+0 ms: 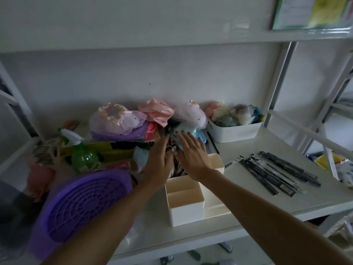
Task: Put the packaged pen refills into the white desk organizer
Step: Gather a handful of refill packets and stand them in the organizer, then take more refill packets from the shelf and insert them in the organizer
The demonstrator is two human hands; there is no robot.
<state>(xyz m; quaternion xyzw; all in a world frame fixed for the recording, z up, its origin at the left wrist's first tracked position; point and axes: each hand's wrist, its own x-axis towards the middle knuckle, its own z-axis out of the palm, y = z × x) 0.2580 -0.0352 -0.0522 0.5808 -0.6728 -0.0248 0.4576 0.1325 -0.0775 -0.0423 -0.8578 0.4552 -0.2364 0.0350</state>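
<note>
White plastic, the desk organizer (pixel 188 199) stands on the shelf (pixel 267 188). Both hands hover over its rear compartment, hiding most of the refill packets (pixel 177 169) inside. Left hand (pixel 158 161) and right hand (pixel 192 157) show fingers extended, slightly spread, gripping nothing. More packaged pen refills (pixel 275 173) lie fanned out, well right.

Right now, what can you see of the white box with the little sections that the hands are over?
The white desk organizer looks like smooth cream-white plastic, with several open-topped compartments of different heights. It stands upright near the shelf's front edge. The two front compartments look empty; the taller back one holds dark packaged pen refills. Both hands, left and right, hover flat over that back compartment.
</note>
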